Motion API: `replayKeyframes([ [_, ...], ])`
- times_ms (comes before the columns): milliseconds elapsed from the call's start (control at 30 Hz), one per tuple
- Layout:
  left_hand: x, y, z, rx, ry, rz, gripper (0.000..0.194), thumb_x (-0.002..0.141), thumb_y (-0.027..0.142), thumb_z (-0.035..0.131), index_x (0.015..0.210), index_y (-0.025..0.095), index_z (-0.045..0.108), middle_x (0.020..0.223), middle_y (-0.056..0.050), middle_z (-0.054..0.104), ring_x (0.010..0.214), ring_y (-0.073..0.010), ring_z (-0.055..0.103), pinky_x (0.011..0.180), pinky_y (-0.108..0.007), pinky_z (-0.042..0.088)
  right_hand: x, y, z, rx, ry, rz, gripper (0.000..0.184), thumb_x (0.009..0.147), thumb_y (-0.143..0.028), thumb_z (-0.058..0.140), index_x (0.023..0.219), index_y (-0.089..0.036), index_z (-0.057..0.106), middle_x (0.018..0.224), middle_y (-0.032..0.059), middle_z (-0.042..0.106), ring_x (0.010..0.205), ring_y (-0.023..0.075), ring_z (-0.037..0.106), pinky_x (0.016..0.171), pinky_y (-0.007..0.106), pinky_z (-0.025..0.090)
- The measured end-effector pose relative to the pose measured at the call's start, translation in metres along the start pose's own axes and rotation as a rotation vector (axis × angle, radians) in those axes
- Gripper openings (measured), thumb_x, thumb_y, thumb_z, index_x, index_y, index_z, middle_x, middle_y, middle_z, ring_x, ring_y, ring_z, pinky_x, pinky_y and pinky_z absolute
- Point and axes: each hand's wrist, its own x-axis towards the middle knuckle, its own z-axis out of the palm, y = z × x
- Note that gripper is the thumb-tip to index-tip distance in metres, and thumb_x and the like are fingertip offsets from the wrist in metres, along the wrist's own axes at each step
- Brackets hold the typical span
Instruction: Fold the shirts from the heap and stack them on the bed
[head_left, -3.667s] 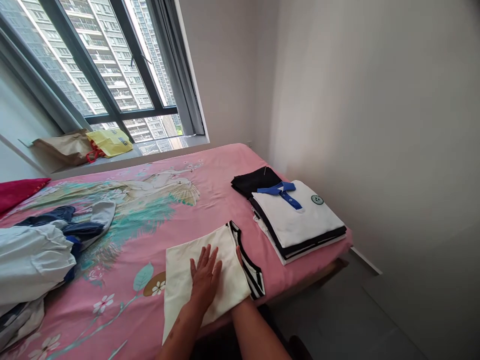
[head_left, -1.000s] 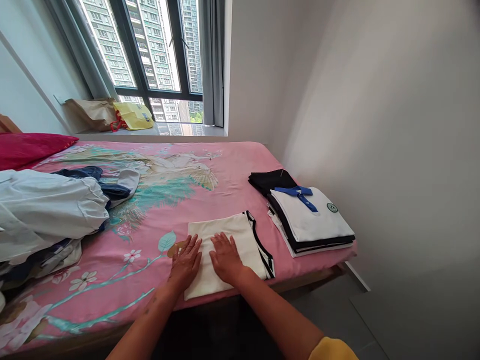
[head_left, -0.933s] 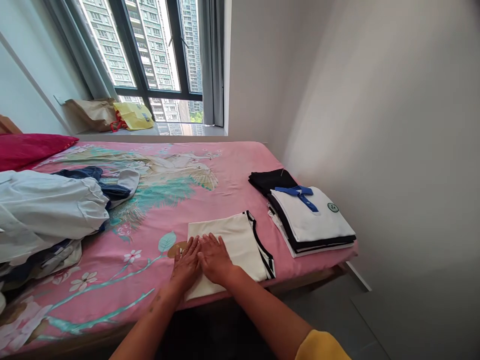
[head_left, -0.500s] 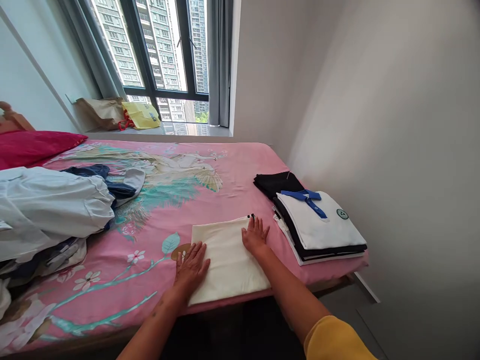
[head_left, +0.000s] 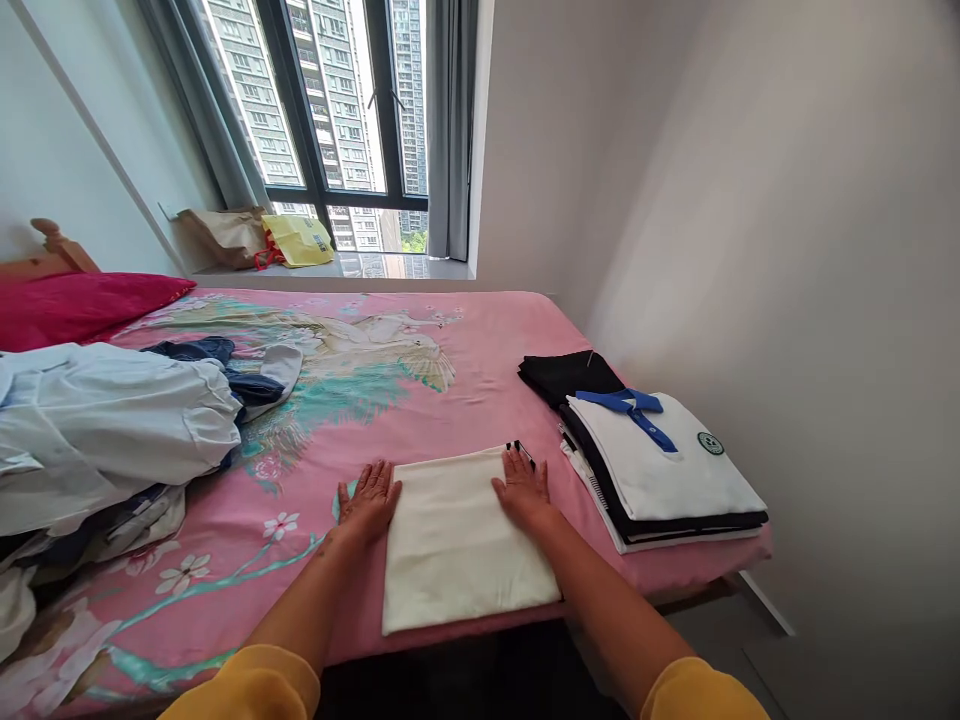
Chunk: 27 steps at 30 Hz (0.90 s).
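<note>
A folded cream garment [head_left: 457,545] lies flat at the front edge of the bed, with a bit of black trim at its far right corner. My left hand [head_left: 370,503] rests at the garment's far left corner, fingers stretched out, partly on the bedsheet. On the far right part of the cloth lies my right hand [head_left: 523,487], palm down with fingers extended, close to the black trim. Neither hand grips anything.
Right of the garment stands a stack of folded clothes, a white polo shirt [head_left: 675,470] with blue collar on top and black cloth [head_left: 566,375] behind. Crumpled white clothing [head_left: 112,420] is heaped at left. A red pillow [head_left: 90,300] and a yellow bag [head_left: 300,240] lie farther back.
My left hand has slid away from me along the garment's left side to its far corner. My right hand stays on the right part. The view has shifted slightly.
</note>
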Motion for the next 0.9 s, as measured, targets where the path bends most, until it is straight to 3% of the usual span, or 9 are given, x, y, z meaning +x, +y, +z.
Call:
replayKeyframes([
  [133, 0.000, 0.000, -0.003, -0.146, 0.073, -0.090, 0.053, 0.090, 0.036, 0.025, 0.140, 0.020, 0.033, 0.150, -0.009, 0.028, 0.139, -0.0238, 0.021, 0.108, -0.062, 0.004, -0.007, 0.015, -0.006, 0.015, 0.090, 0.093, 0.061, 0.092, -0.041, 0.025, 0.146, -0.014, 0.016, 0.154, 0.0068, 0.011, 0.141, 0.0200, 0.003, 0.109, 0.055, -0.005],
  [233, -0.025, -0.001, -0.001, -0.198, 0.110, -0.121, 0.056, 0.092, 0.040, 0.018, 0.141, 0.016, 0.029, 0.147, -0.012, 0.033, 0.136, -0.0227, 0.028, 0.109, -0.055, 0.018, -0.017, -0.003, -0.005, 0.057, 0.196, -0.066, 0.053, 0.093, -0.034, 0.026, 0.143, -0.017, 0.027, 0.151, 0.0065, 0.022, 0.140, 0.0189, 0.008, 0.110, 0.052, -0.002],
  [333, -0.078, -0.005, 0.010, -0.248, 0.212, -0.046, 0.059, 0.087, 0.050, 0.032, 0.136, 0.016, 0.037, 0.141, -0.012, 0.043, 0.131, -0.0223, 0.037, 0.107, -0.042, 0.030, -0.020, -0.034, -0.005, 0.127, 0.189, -0.291, 0.047, 0.090, -0.027, 0.031, 0.136, -0.020, 0.040, 0.147, 0.0052, 0.034, 0.139, 0.0182, 0.015, 0.111, 0.048, 0.003],
  [467, -0.155, 0.001, 0.023, -0.114, 0.275, -0.097, 0.052, 0.076, 0.053, 0.052, 0.118, 0.021, 0.054, 0.129, -0.012, 0.052, 0.121, -0.0287, 0.045, 0.101, -0.045, 0.033, -0.004, -0.083, -0.008, 0.176, 0.000, -0.462, 0.050, 0.087, -0.023, 0.035, 0.137, -0.022, 0.037, 0.147, 0.0036, 0.033, 0.139, 0.0188, 0.015, 0.111, 0.047, 0.007],
  [567, -0.185, 0.013, 0.019, -0.049, 0.246, -0.203, 0.042, 0.075, 0.054, 0.053, 0.101, 0.022, 0.061, 0.111, -0.012, 0.060, 0.106, -0.0300, 0.052, 0.090, -0.045, 0.038, 0.022, -0.115, -0.009, 0.144, -0.156, -0.484, 0.058, 0.081, -0.020, 0.041, 0.138, -0.025, 0.035, 0.147, 0.0022, 0.033, 0.139, 0.0202, 0.016, 0.111, 0.047, 0.011],
  [733, -0.185, 0.020, 0.006, -0.077, 0.141, -0.257, 0.034, 0.073, 0.056, 0.053, 0.081, 0.023, 0.060, 0.093, -0.011, 0.062, 0.097, -0.0314, 0.054, 0.080, -0.046, 0.038, 0.063, -0.148, -0.012, 0.082, -0.341, -0.416, 0.062, 0.063, -0.019, 0.057, 0.124, -0.026, 0.051, 0.130, 0.0074, 0.052, 0.123, 0.0270, 0.043, 0.099, 0.045, 0.033],
  [900, -0.179, 0.020, 0.005, -0.186, 0.043, -0.217, 0.020, 0.073, 0.041, 0.053, 0.064, 0.024, 0.050, 0.080, -0.010, 0.062, 0.086, -0.0284, 0.058, 0.075, -0.040, 0.040, 0.080, -0.159, -0.025, 0.086, -0.573, -0.357, 0.039, 0.051, -0.018, 0.065, 0.089, -0.020, 0.068, 0.098, 0.0075, 0.067, 0.088, 0.0282, 0.062, 0.078, 0.040, 0.047],
])
